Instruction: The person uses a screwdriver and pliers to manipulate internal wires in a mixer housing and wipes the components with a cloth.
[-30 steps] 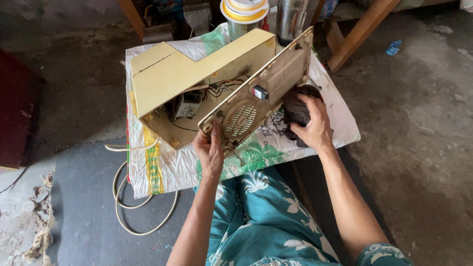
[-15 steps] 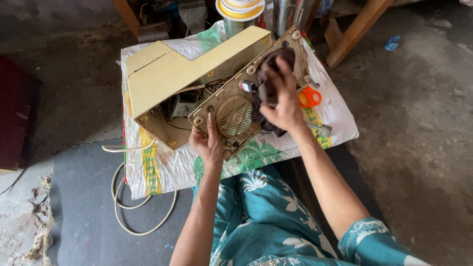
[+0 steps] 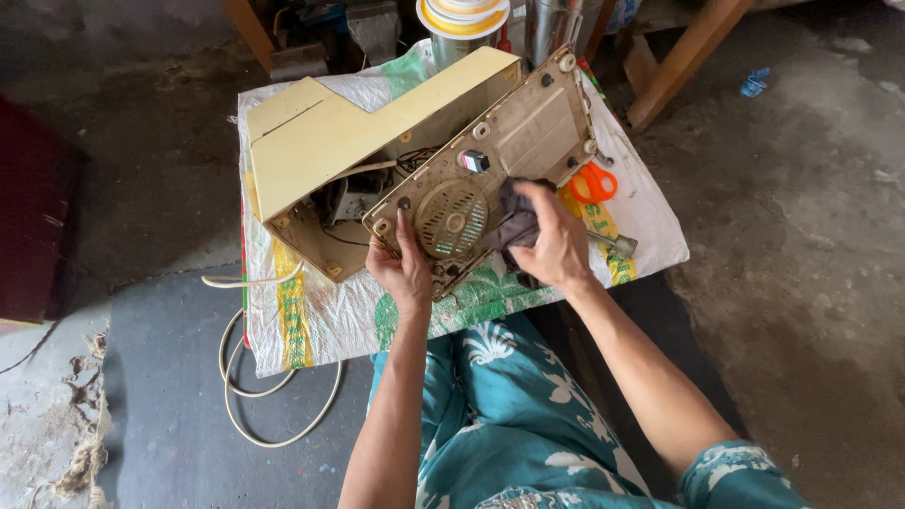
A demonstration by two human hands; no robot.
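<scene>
A dirty, tan bottom panel (image 3: 514,155) with a round grille (image 3: 452,219) is tipped up on a white woven sack (image 3: 330,311). It leans against a pale yellow machine box (image 3: 349,141). The panel is long, and its long side runs from the low near corner, by the left hand, up and away to the far right.

The right hand (image 3: 551,245) presses a dark cloth (image 3: 514,226) flat on the panel, just right of the grille. Its fingers are bunched on the cloth, with the tips pointing up the panel. More bare panel lies past the fingertips, up and to the right. This hand is the one nearer that far part.

The left hand (image 3: 405,269) holds the low edge of the panel. Its fingers are clamped on that edge, with one finger lying up on the face just left of the grille. The grille sits between the two hands.

Inside the open box, left of the left fingers, there are wires and small parts. Right of the right hand lie orange-handled scissors (image 3: 592,181) and a small metal tool (image 3: 617,245). A white cord (image 3: 264,396) curls on the grey floor, below and left of the left hand. Cans (image 3: 462,24) stand far beyond the box.
</scene>
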